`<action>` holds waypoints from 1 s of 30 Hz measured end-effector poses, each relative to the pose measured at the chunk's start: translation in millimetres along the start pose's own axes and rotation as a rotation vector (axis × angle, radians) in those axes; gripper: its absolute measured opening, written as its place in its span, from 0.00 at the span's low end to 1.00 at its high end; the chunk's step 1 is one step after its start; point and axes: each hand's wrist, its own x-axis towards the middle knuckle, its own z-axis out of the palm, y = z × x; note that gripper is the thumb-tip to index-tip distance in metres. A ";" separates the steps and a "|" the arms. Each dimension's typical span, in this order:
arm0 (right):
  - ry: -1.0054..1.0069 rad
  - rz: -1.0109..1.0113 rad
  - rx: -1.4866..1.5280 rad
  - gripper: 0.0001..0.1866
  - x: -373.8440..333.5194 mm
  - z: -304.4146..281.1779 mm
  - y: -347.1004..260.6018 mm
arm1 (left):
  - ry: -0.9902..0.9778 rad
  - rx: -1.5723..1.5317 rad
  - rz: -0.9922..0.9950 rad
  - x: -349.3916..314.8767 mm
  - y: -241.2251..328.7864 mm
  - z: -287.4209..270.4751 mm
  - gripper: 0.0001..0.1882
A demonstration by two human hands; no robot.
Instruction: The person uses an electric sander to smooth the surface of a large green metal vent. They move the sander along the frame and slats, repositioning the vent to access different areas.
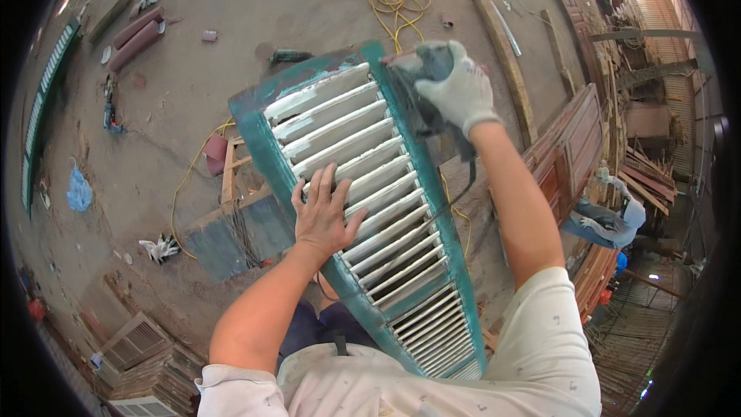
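A green-framed louvred shutter (432, 185) with whitish slats lies at a slant in front of me, its upper end farther away. My left hand (328, 212), bare, rests on the slats near the left rail with its fingers spread. In a pale work glove, my right hand (459, 89) grips a dark corded power sander (413, 89). The sander sits at the shutter's upper right edge and is partly blurred; its underside is hidden. A black cord (472, 174) hangs from it and crosses the slats.
A yellow cord (390, 0) lies coiled beyond the shutter. A grinder (292, 55) and a blue power tool (113, 117) rest on the dusty floor. Timber beams (505, 69) and wooden panels (567, 147) stand at right, near another person (614, 220). A second shutter (46, 108) is far left.
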 end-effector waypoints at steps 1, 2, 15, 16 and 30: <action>0.015 -0.007 0.006 0.43 10.8 -0.4 0.2 | 0.009 0.005 0.003 -1.0 1.1 0.5 0.33; 0.010 -0.034 0.010 0.42 24.5 0.0 -7.3 | 0.015 0.017 0.009 -1.1 0.7 0.2 0.34; -0.046 -0.001 0.068 0.36 -13.1 -5.4 -20.3 | 0.070 0.119 0.044 2.7 -6.4 10.1 0.30; -0.050 -0.006 0.045 0.39 -31.0 -1.1 -5.4 | 0.070 0.121 0.045 2.5 -6.4 10.6 0.30; 0.030 0.058 0.076 0.32 -80.9 -3.5 2.1 | 0.123 0.157 0.075 1.1 -7.0 16.7 0.29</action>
